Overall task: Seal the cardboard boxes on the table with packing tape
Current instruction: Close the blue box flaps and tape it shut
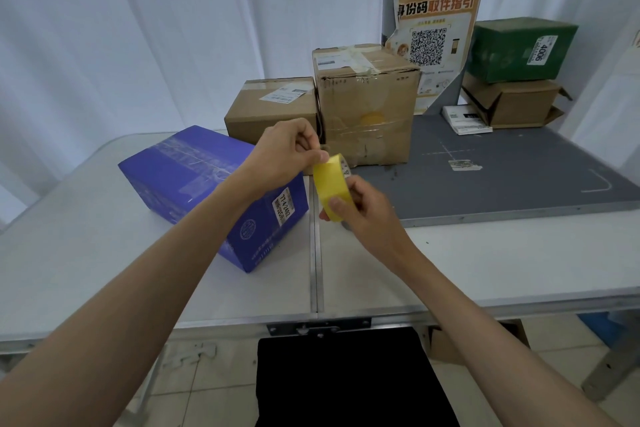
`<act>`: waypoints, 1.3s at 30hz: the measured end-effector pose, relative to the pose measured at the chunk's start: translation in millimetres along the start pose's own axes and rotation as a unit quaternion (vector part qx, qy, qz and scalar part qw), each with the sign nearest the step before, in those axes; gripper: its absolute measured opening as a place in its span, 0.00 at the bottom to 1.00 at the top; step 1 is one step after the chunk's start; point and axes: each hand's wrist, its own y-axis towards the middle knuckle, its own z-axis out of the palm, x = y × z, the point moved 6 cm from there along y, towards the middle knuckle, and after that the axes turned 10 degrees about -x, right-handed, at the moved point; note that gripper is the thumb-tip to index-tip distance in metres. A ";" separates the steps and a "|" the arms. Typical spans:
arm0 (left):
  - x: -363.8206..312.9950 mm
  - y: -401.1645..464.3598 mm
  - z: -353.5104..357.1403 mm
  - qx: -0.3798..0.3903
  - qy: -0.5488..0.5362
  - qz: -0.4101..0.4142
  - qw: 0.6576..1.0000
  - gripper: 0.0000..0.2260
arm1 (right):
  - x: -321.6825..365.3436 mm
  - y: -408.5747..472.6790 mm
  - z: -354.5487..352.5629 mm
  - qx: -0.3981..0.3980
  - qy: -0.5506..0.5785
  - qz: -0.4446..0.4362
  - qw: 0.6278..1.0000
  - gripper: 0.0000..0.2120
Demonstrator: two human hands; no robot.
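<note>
1. Setting: white folding table (104, 253) with a metal seam running down its middle, against pale curtains (138, 28); a grey mat (502, 166) covers the table from centre toward 3 o'clock. A grey post bearing an orange poster (434, 42) with a QR code stands at 1 o'clock.
2. Cardboard boxes, five counted:
   - one blue box (194, 177) at 9 o'clock of centre, taped on top, white label on its near side;
   - one low brown box (270, 107) at 12 o'clock, labelled on top;
   - one tall brown box (367, 104) touching the low one on its right, clear tape across top and front;
   - one green box (519, 48) at 2 o'clock, label reading 4006, stacked on
   - one brown box with loose flaps (512, 104).
3. Small white packet (465, 120), one, on the mat beside the stacked pair.
4. Tape roll (330, 184), one, yellow, held upright in the air over the table seam, just in front of the tall brown box.
5. Right hand (367, 215): fingers curled round the roll's lower half, thumb pressed on its outer face.
6. Left hand (291, 152): fingers bunched, thumb and forefinger pinching at the roll's top edge.
7. Pose: both forearms bare, reaching forward from 7 and 5 o'clock and meeting at the roll; left hand uppermost.
</note>
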 end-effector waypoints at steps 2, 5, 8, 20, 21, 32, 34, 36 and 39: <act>-1.0 0.7 -0.8 -0.012 0.022 0.014 1.000 0.10 | 2.6 -1.6 1.7 0.006 -0.014 -0.007 1.000 0.03; -2.9 2.2 -7.9 -0.036 0.032 0.026 0.998 0.11 | 11.7 2.4 2.8 -0.018 -0.029 -0.041 0.999 0.05; -8.1 2.2 -14.9 -0.038 -0.049 0.020 0.998 0.13 | 10.3 10.0 -2.2 -0.076 -0.071 -0.020 0.994 0.08; -7.2 -2.2 -38.8 -0.010 -0.157 -0.056 0.986 0.17 | 12.7 14.8 -1.3 -0.088 -0.042 0.034 0.995 0.12; -5.1 -3.0 -40.5 -0.016 -0.169 -0.065 0.983 0.17 | 12.6 14.4 1.2 -0.075 -0.043 0.034 0.996 0.10; 10.1 -8.8 -48.0 0.004 -0.140 -0.061 0.988 0.21 | 26.5 23.0 18.7 -0.080 -0.183 0.001 0.980 0.10; 15.0 -11.8 -48.3 -0.002 -0.140 -0.062 0.988 0.19 | 28.6 22.8 24.3 -0.067 -0.199 0.020 0.977 0.11; 17.8 -15.6 -50.8 -0.008 -0.155 -0.061 0.986 0.18 | 30.1 23.3 27.5 -0.066 -0.247 0.030 0.966 0.13; 15.5 -16.5 -63.1 -0.023 -0.179 -0.035 0.983 0.16 | 32.4 25.7 24.2 -0.103 -0.362 0.030 0.926 0.14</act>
